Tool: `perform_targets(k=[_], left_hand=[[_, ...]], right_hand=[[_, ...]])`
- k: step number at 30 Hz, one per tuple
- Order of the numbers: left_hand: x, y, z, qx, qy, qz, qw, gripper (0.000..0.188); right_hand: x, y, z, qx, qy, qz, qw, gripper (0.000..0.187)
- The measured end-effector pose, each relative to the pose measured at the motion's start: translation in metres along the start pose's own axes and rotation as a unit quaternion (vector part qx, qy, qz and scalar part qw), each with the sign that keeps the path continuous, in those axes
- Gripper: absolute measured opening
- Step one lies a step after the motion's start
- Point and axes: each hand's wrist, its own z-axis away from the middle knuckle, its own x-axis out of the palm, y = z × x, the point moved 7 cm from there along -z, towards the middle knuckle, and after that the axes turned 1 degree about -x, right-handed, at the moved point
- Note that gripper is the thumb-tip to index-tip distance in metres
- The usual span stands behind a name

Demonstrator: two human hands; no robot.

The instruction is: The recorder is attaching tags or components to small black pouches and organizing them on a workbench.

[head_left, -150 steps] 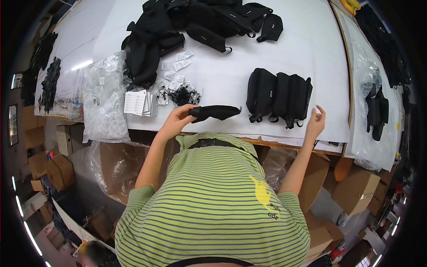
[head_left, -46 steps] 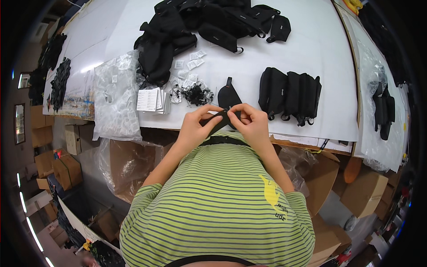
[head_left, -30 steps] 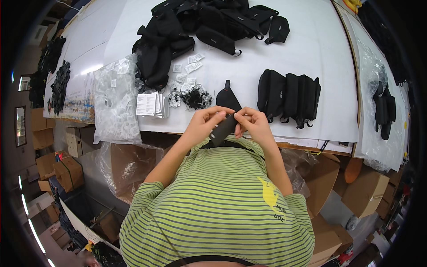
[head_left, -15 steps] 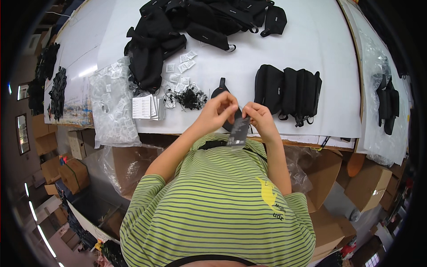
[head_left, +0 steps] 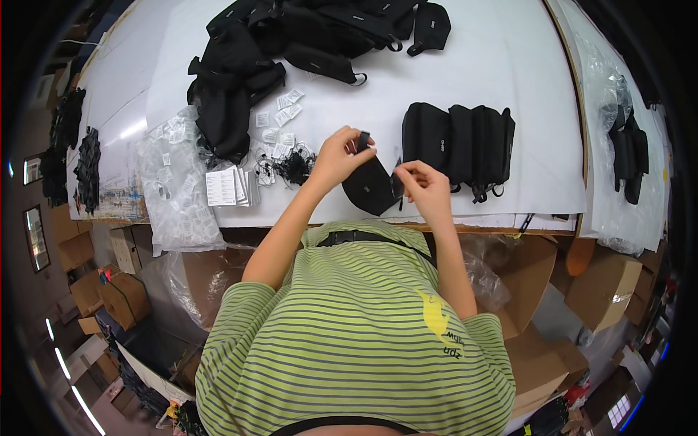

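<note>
A small black pouch (head_left: pixel 368 189) lies on the white table in front of me. My left hand (head_left: pixel 342 158) grips its strap loop at the upper end, thumb and fingers closed. Beside the pouch's right edge, my right hand (head_left: pixel 427 190) pinches a dark hang tag (head_left: pixel 397 183), seen nearly edge-on. Whether the tag is fastened to the pouch, I cannot tell. Left of my left hand are a tangle of black tag strings (head_left: pixel 297 167) and a stack of white printed cards (head_left: pixel 227 187).
A row of black pouches (head_left: pixel 425 142) stands to the right. At the back is a heap of black pouches (head_left: pixel 320 33). Small white packets (head_left: pixel 288 114) lie left of centre, near a clear plastic bag (head_left: pixel 178 196) of more packets. Cardboard boxes (head_left: pixel 600 291) sit below the table edge.
My left hand has moved up and left from the tag to the pouch's strap loop. My right hand keeps the tag, now turned edge-on beside the pouch. The view has shifted slightly.
</note>
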Motion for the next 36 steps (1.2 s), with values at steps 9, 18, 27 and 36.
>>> perform_targets(k=[9, 18, 27, 36], left_hand=[[0.006, 0.004, 0.06, -0.057, -0.074, 0.342, 0.935, 0.021], [-0.014, 0.013, 0.073, -0.029, -0.013, 0.097, 0.995, 0.01], [-0.029, 0.04, 0.082, -0.002, -0.046, 0.127, 0.991, 0.009], [-0.057, 0.054, 0.082, 0.09, 0.192, 0.039, 0.977, 0.016]], right_hand=[[0.04, -0.034, 0.01, -0.141, -0.005, 0.214, 0.967, 0.012], [0.047, -0.016, 0.018, -0.127, -0.06, 0.145, 0.979, 0.013], [0.047, -0.05, 0.03, -0.185, -0.041, 0.08, 0.979, 0.013], [0.051, -0.04, 0.028, -0.134, -0.027, 0.057, 0.989, 0.012]])
